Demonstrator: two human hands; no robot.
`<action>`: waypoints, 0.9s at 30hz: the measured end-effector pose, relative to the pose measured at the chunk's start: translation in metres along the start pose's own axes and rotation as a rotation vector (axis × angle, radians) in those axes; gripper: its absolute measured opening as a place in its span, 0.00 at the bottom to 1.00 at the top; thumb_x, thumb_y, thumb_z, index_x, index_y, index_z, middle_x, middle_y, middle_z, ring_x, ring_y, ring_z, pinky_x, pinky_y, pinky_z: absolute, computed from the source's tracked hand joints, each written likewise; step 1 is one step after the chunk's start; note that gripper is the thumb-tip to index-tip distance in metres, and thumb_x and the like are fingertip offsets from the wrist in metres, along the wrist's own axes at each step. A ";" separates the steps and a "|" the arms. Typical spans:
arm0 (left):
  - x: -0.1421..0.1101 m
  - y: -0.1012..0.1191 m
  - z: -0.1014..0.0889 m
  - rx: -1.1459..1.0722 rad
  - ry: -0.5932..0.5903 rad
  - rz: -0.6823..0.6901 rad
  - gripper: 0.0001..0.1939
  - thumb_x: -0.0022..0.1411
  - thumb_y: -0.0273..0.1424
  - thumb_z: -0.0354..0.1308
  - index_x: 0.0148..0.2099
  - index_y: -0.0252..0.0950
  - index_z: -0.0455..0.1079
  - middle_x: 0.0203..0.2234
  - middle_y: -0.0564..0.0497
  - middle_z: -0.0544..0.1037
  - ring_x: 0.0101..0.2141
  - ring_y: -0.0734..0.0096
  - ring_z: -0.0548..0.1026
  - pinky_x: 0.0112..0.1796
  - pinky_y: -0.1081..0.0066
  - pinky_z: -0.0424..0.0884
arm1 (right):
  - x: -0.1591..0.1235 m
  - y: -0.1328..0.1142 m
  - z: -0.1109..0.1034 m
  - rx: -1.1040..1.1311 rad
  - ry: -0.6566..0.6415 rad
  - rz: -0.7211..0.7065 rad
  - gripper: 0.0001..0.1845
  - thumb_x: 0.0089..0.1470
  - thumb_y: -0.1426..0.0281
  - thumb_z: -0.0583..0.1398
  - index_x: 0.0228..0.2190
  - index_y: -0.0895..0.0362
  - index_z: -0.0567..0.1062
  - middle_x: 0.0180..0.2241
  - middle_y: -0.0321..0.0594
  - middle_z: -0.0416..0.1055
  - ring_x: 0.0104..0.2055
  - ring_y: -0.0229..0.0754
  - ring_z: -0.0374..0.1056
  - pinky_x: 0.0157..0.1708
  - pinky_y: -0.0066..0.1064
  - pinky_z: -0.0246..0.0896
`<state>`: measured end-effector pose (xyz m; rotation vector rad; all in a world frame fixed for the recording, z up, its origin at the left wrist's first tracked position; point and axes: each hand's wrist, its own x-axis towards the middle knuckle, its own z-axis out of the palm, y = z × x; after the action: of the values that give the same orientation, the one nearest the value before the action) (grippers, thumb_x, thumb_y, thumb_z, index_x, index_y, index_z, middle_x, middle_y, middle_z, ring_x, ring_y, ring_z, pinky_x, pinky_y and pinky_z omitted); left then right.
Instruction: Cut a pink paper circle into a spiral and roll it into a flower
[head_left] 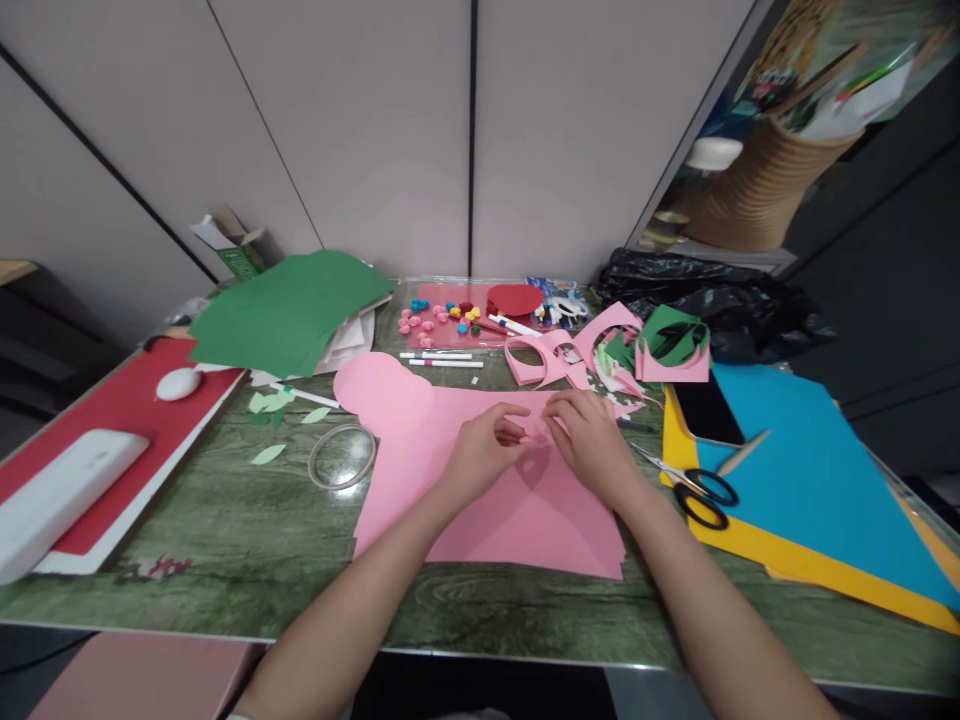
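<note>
My left hand (491, 452) and my right hand (589, 440) meet above a stack of pink paper sheets (465, 525), fingers curled towards each other in a pinch. Between the fingertips shows a trace of something small and pinkish, too blurred to name. Pink paper circles (390, 395) overlap the stack's upper left corner. To the right of my right hand lie black-handled scissors (701, 492), blades pointing up and left. A roll of clear tape (342, 457) rests left of the stack.
Pink and green paper offcuts (611, 345) lie behind the hands, near small coloured pom-poms (427, 325) and white markers (442, 360). Green paper (292, 305) and red paper (180, 400) are on the left. Blue paper (817, 460) and a phone (705, 408) are on the right.
</note>
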<state>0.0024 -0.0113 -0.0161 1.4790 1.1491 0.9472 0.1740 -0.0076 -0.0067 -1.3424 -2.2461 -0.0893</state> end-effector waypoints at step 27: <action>0.000 0.011 -0.007 -0.254 -0.039 -0.192 0.20 0.44 0.33 0.65 0.42 0.36 0.69 0.27 0.51 0.74 0.25 0.77 0.71 0.24 0.77 0.65 | -0.020 0.111 0.018 -0.176 0.347 0.651 0.11 0.46 0.63 0.57 0.28 0.57 0.76 0.32 0.45 0.64 0.38 0.51 0.59 0.33 0.41 0.52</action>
<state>-0.0020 -0.0105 -0.0035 1.1578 1.0777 0.8907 0.2671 0.0382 -0.0538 -1.9185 -1.4663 -0.2683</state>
